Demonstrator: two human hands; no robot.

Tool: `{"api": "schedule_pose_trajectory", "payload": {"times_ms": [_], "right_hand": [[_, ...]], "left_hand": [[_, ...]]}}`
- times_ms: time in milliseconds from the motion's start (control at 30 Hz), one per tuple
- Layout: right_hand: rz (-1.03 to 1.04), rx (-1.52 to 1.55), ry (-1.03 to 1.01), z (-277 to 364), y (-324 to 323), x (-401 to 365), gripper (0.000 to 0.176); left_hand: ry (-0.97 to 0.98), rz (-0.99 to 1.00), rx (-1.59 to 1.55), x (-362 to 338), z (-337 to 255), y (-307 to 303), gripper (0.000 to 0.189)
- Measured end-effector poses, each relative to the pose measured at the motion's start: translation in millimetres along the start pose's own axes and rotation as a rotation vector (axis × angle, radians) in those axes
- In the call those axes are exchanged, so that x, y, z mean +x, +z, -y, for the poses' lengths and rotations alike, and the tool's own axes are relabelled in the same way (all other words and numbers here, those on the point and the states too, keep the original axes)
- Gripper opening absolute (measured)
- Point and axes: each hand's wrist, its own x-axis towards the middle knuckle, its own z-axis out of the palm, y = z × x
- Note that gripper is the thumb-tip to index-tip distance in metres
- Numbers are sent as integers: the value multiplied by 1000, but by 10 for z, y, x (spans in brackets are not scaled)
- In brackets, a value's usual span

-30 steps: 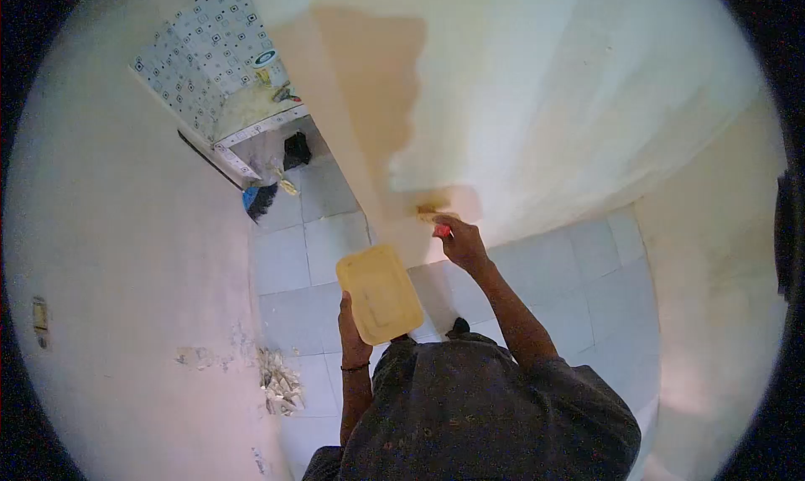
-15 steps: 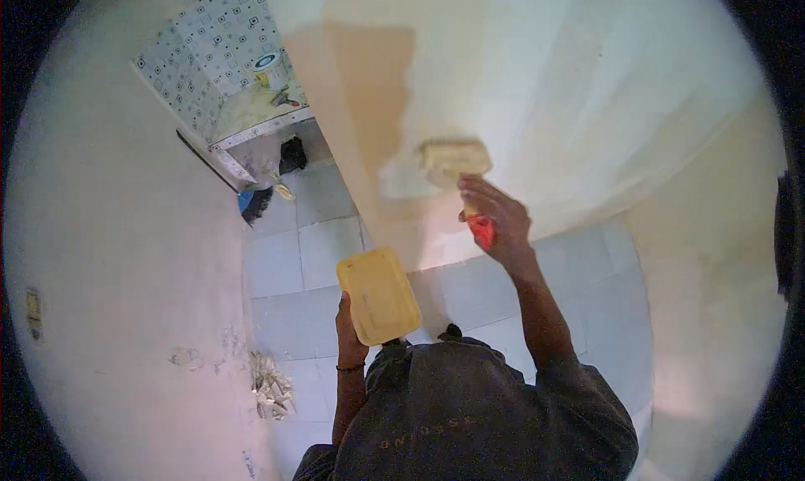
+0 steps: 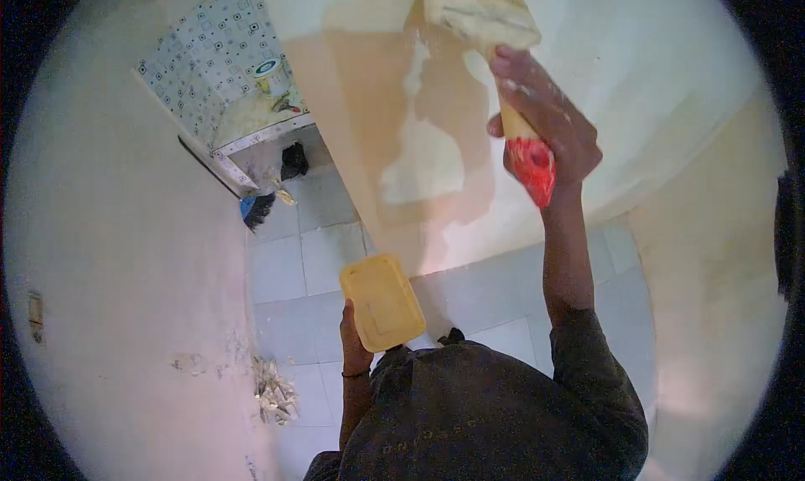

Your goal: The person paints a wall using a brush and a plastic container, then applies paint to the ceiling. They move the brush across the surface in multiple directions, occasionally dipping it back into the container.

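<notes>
My right hand [image 3: 553,116] is wrapped round the handle of a wide paintbrush [image 3: 485,15], raised high in front of the wall [image 3: 520,204]. The handle's end is red, and the pale bristles point up and away from me. Low at the left, my left hand [image 3: 356,343] grips a shallow yellow plastic tub [image 3: 382,303] by its left side. Pale paint smears coat the inside of the tub. On the wall ahead, a tan patch lies beside lighter painted areas, and shadow falls across part of it.
At the upper left, a tiled counter nook holds a paint bucket [image 3: 270,77] and a small red-handled tool [image 3: 285,104]. Beneath it are a black bag [image 3: 293,160] and a broom [image 3: 257,210]. Crumpled scraps [image 3: 275,390] lie on the tiled floor [image 3: 293,313] by the left wall.
My right hand has lifted the paintbrush up the wall and nearer to the camera, and its shadow has shifted. The left hand with the tub has stayed almost in place.
</notes>
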Motion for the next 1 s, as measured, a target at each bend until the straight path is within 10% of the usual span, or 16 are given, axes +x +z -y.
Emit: {"api": "schedule_pose_trajectory", "payload": {"times_ms": [300,667,1000], "right_hand": [[182,92,241,260,67,-1097,43],[543,104,1067,477,476,-2921,25],[366,146,820,397,165,-1928,27]], "left_hand": [[29,-82,-72,-125,-136,135,49],[-3,-99,-121,-70,-40,34,50],[-64,15,-141,0,-83,80,52]]}}
